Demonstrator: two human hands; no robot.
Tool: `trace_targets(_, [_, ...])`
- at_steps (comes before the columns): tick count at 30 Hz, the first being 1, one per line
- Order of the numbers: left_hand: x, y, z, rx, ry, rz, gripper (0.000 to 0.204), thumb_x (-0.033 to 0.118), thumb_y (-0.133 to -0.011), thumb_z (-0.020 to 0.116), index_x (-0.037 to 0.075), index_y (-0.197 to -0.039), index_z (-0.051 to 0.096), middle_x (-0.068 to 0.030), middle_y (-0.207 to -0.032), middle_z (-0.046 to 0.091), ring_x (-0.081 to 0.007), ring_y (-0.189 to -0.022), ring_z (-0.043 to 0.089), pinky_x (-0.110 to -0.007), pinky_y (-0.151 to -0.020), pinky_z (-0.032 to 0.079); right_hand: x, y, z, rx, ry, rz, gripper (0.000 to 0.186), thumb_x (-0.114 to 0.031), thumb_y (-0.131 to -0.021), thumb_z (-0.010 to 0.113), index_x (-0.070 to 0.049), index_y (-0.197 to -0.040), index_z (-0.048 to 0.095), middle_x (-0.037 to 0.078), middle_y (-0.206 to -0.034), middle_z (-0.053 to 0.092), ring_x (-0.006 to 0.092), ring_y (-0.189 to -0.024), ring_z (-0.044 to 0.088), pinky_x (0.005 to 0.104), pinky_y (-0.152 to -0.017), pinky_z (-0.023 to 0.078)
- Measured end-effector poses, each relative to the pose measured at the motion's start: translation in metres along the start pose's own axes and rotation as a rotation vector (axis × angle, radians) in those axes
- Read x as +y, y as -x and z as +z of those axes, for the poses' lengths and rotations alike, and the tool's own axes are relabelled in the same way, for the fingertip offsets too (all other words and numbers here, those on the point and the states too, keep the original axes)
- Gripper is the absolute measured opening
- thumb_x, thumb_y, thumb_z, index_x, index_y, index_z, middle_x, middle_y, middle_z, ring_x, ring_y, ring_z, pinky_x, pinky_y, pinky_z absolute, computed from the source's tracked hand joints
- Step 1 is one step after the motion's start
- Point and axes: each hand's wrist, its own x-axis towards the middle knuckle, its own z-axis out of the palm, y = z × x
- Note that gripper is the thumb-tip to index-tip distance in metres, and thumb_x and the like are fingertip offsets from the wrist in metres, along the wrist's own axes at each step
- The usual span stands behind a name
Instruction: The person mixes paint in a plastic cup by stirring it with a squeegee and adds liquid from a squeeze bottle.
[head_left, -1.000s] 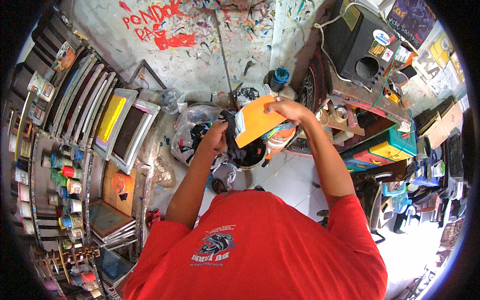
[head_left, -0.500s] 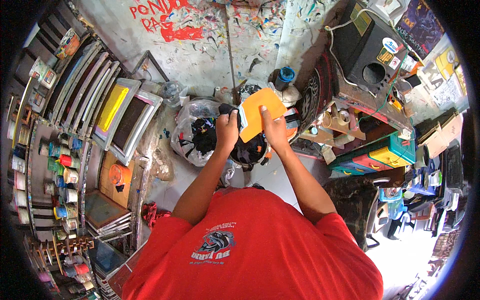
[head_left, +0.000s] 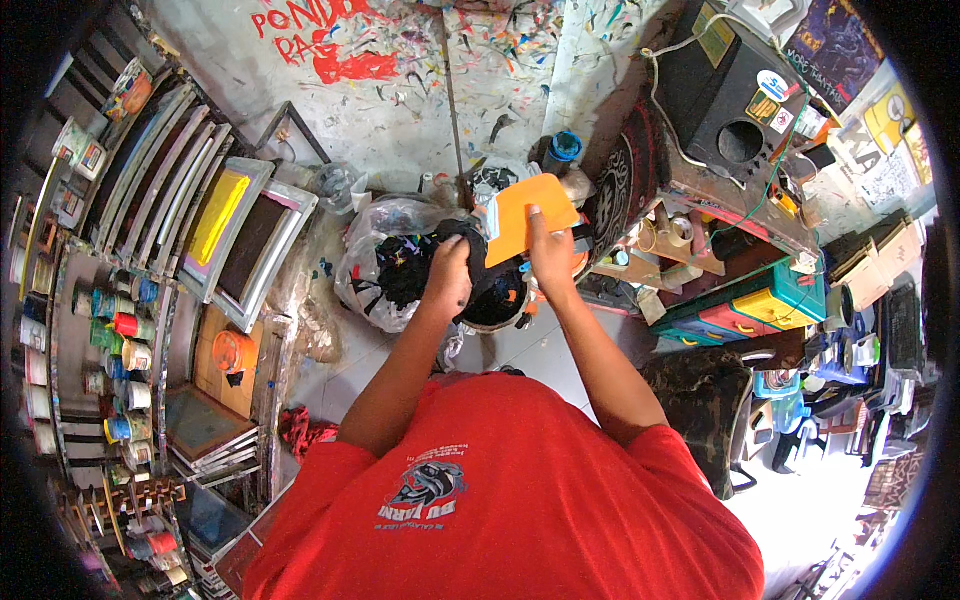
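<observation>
- Nearest, the lower part of the view is filled by a red short-sleeved shirt (head_left: 550,480), with both bare forearms extended forward from it.
- A flat orange panel with rounded corners (head_left: 525,208) is held out in front of the body by the right hand (head_left: 551,260) — its fingers are clamped on the near edge, thumb laid over the upper face, the rest mostly hidden beneath.
- A crumpled black cloth (head_left: 476,242) is gripped by the left hand (head_left: 450,275), its fingers closed round the bunch, with a loose fold showing on the panel's side.
- The panel is set aslant, its long axis directed from lower left to upper right; it lies to the right of the left fingers, and its whitish, blue-marked left edge is turned toward the cloth — whether the two are touching cannot be told.
- Below the hands, a clear plastic bag filled with black scraps (head_left: 400,212) is seen at left, beside a round container with dark contents (head_left: 497,327), partly covered.
- Farther off, a black box-shaped speaker (head_left: 700,110) is carried by the cluttered bench (head_left: 740,203) at right, and a blue-smeared pot (head_left: 566,147) is placed near the paint-flecked pale wall (head_left: 400,140).
</observation>
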Motion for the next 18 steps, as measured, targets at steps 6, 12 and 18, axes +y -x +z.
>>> trace_targets(6, [0.011, -0.002, 0.014, 0.141, -0.186, 0.042, 0.021, 0.017, -0.090, 0.048, 0.001, -0.088, 0.061, -0.0011, -0.078, 0.060, -0.0098, -0.066, 0.055, -0.026, -0.061, 0.044, 0.003, 0.011, 0.012, -0.114, -0.126, -0.045, 0.020, -0.012, -0.091, 0.051, 0.002, -0.104, 0.054, 0.005, -0.095, 0.061, 0.0142, -0.086, 0.056, 0.0276, -0.074, 0.044])
trace_targets(12, [-0.005, -0.063, -0.065, 0.616, -0.941, 0.186, 0.031, 0.020, -0.085, 0.054, -0.010, -0.084, 0.058, -0.0189, -0.071, 0.060, -0.0288, -0.064, 0.055, -0.039, -0.063, 0.042, 0.005, 0.024, 0.011, -0.202, -0.083, -0.024, 0.022, -0.013, -0.091, 0.051, 0.003, -0.106, 0.054, 0.007, -0.097, 0.061, 0.0143, -0.090, 0.056, 0.0279, -0.078, 0.044])
trace_targets(18, [0.032, -0.027, -0.037, 0.459, -0.584, -0.056, 0.044, 0.032, -0.092, 0.040, -0.008, -0.087, 0.058, -0.0263, -0.087, 0.060, -0.0387, -0.080, 0.057, -0.043, -0.069, 0.042, -0.019, 0.022, -0.007, -0.114, 0.127, -0.193, 0.021, -0.017, -0.091, 0.053, 0.001, -0.100, 0.059, 0.007, -0.093, 0.064, 0.0141, -0.086, 0.058, 0.0285, -0.075, 0.045])
